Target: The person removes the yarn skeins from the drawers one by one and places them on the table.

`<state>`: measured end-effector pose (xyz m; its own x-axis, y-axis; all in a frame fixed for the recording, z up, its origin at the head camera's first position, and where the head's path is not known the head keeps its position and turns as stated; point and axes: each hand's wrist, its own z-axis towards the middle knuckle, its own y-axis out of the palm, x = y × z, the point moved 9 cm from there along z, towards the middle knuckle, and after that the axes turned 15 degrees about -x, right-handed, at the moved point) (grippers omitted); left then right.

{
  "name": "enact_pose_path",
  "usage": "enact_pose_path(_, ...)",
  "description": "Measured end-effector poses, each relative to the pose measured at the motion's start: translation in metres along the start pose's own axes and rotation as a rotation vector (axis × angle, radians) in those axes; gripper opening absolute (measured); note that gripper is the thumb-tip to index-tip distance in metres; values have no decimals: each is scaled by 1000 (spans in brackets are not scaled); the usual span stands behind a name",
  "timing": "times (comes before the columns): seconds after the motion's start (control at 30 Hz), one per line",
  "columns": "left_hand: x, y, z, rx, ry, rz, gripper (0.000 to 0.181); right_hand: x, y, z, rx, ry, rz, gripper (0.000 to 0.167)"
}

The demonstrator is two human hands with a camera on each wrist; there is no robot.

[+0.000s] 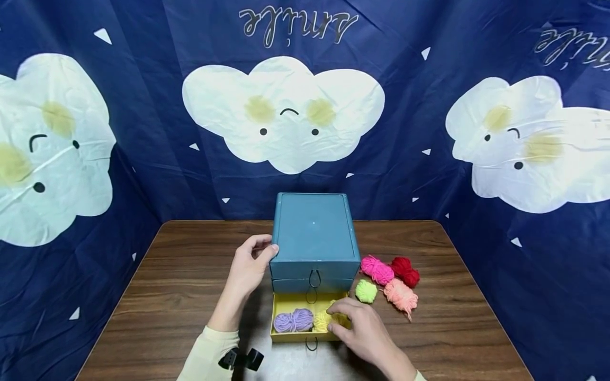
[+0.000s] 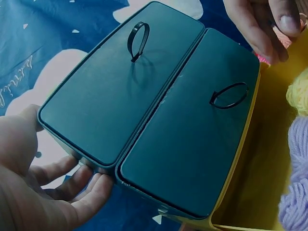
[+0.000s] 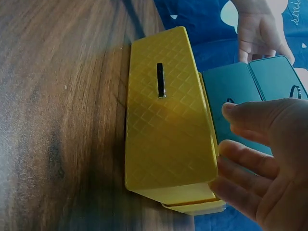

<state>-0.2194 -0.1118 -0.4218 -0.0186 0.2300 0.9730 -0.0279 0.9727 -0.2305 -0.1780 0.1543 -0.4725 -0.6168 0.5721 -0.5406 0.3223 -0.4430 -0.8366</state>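
Observation:
A teal drawer box (image 1: 313, 227) stands on the table, its bottom yellow drawer (image 1: 310, 337) pulled out toward me. Inside that drawer lie a purple yarn skein (image 1: 295, 320) on the left and yellow yarn (image 1: 321, 321) on the right, partly covered by my right hand. My left hand (image 1: 249, 264) rests against the box's left side, fingers and thumb touching it. Over the drawer's right end hovers my right hand (image 1: 364, 330), its fingers loosely bent and spread, with nothing visible between them. Black loop handles, such as the top one (image 2: 138, 41), show on the drawer fronts.
Right of the box lie pink yarn (image 1: 377, 270), dark red yarn (image 1: 405, 272), a lime green yarn ball (image 1: 366, 291) and peach yarn (image 1: 401, 296). A blue cloth (image 1: 405, 32) with clouds hangs around the wooden table (image 1: 190, 275).

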Motion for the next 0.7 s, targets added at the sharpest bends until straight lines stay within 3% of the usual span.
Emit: enact_pose_path(0.7, 4, -7, 8, -22, -26, 2, 37, -2, 17, 38, -240, 29, -84, 29)
